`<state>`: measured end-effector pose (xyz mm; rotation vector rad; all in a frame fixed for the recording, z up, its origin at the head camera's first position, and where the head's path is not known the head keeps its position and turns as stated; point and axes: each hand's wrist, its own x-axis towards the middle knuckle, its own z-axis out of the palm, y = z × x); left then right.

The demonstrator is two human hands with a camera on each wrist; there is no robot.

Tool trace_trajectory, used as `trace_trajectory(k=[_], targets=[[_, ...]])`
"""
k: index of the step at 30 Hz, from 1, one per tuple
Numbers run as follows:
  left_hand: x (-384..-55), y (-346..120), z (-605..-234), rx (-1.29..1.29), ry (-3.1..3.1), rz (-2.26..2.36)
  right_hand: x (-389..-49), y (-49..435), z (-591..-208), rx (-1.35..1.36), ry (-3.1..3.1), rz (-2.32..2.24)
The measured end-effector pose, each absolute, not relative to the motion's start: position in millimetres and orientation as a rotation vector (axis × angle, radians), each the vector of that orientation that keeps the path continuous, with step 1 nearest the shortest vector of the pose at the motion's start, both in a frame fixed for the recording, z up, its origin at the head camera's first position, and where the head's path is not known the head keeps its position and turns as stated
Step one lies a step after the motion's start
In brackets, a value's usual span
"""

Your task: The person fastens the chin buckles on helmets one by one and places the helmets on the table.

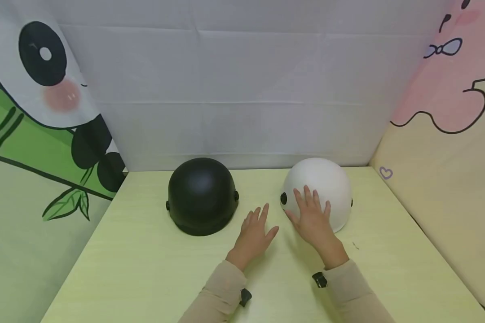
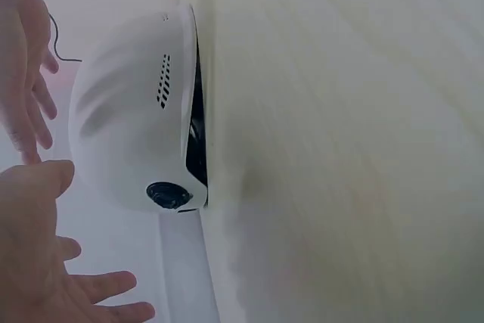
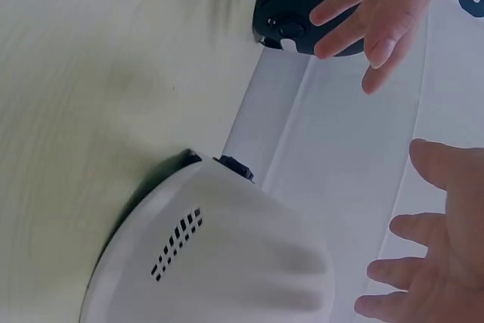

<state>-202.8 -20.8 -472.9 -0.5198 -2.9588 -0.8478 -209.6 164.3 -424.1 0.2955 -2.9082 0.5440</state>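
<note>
Two helmets sit dome-up on the table: a glossy-free black helmet (image 1: 201,197) on the left and a white helmet (image 1: 327,179) on the right. My right hand (image 1: 313,224) is spread in front of the white helmet; in the right wrist view its fingers stand apart from the shell. My left hand (image 1: 251,237) hovers between the two helmets, fingers extended and holding nothing. The left wrist view shows the white helmet's vent holes (image 2: 163,81) and round black side knob (image 2: 168,195). Both palms are bare of any object.
The pale wood-look table (image 1: 145,269) carries both helmets near its back edge. Behind it hangs a creased white cloth (image 1: 258,89). Cartoon-printed walls, green at left (image 1: 20,188) and cream at right (image 1: 448,193), stand on either side.
</note>
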Motion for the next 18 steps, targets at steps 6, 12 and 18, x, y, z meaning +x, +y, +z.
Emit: trace_trajectory(k=[6,12,18], targets=[[-205.8,-14.3,-477.5,-0.513,-2.919,-1.044,-214.7,172.6,-415.8,0.273,-2.922,0.521],[-208.9,-8.2,-484.1,-0.520,-2.877,-1.190,-218.5,179.2,-412.5,0.253,-2.929,0.498],[-210.7,-0.5,-490.7,-0.486,-2.847,-1.314,-223.1,185.2,-413.7,0.239,-2.943,0.489]])
